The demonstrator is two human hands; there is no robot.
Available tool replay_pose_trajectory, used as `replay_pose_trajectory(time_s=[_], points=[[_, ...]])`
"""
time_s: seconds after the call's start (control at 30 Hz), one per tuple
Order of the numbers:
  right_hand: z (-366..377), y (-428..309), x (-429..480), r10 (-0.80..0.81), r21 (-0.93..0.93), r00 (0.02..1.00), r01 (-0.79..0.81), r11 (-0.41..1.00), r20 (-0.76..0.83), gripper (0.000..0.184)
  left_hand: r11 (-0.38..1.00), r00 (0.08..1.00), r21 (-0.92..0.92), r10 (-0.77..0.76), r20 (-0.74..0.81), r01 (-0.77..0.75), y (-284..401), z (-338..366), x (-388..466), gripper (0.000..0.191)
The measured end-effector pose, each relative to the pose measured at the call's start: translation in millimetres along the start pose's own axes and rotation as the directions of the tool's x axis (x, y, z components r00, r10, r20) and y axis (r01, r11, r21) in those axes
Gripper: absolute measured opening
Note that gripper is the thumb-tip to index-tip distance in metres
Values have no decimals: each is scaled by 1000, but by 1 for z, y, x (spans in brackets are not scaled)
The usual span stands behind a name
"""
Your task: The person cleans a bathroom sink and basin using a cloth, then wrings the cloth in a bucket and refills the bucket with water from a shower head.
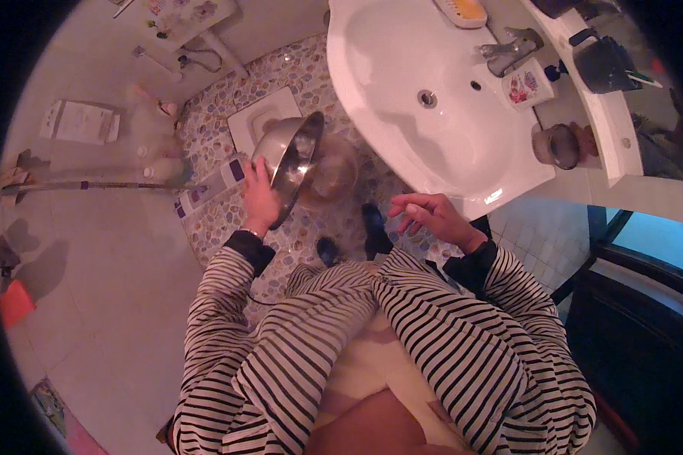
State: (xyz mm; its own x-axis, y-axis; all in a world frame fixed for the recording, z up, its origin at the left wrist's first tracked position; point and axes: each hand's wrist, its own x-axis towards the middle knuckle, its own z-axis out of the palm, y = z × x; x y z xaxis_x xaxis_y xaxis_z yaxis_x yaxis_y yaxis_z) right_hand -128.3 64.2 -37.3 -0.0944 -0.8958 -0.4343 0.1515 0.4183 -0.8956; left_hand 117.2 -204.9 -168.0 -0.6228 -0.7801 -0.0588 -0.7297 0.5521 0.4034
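Note:
My left hand point(262, 196) grips a shiny stainless-steel basin point(278, 139) by its side. The basin is tipped steeply, with its open mouth facing right; my thumb is hidden by it. Below and to the right of it, a blurred, see-through brownish round tub point(333, 173) appears on the pebble-patterned floor point(210, 239). My right hand point(435, 219) hovers by the front corner of the white washbasin point(387, 51), fingers loosely apart and holding nothing. Whether it touches the washbasin's edge is hard to tell.
A white floor fixture point(250, 122), apparently a squat toilet, lies behind the steel basin. Around the washbasin are a faucet point(509, 51), a pump bottle point(528, 84), a soap dish point(464, 14) and a cup point(563, 147). A white-and-purple box-like object point(210, 186) lies at left.

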Motion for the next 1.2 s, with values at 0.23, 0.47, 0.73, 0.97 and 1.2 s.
replay_pose_trajectory(time_s=[0.23, 0.47, 0.73, 0.97, 1.2], points=[[-17, -23, -3, -109, -17, 983, 107, 994, -147, 36, 969, 946, -213, -181, -269, 125, -81, -11, 6, 71], [-89, -67, -12, -327, -47, 770, 362, 931, -548, 34, 9, 755, -921, -575, 314, 390, -104, -118, -5, 39], [-182, -122, 46, -254, 179, 539, 624, 761, -803, 38, 14, 895, -922, -248, 371, 386, 0, -212, 28, 30], [-216, -136, 83, -305, 398, 649, 704, 588, -697, 33, 123, 985, -979, -77, 152, 160, 125, -184, 89, 26], [-232, -153, 76, -380, 457, 639, 756, 468, -669, 29, 209, 932, -922, -235, 275, 325, 192, -153, 123, 25]])
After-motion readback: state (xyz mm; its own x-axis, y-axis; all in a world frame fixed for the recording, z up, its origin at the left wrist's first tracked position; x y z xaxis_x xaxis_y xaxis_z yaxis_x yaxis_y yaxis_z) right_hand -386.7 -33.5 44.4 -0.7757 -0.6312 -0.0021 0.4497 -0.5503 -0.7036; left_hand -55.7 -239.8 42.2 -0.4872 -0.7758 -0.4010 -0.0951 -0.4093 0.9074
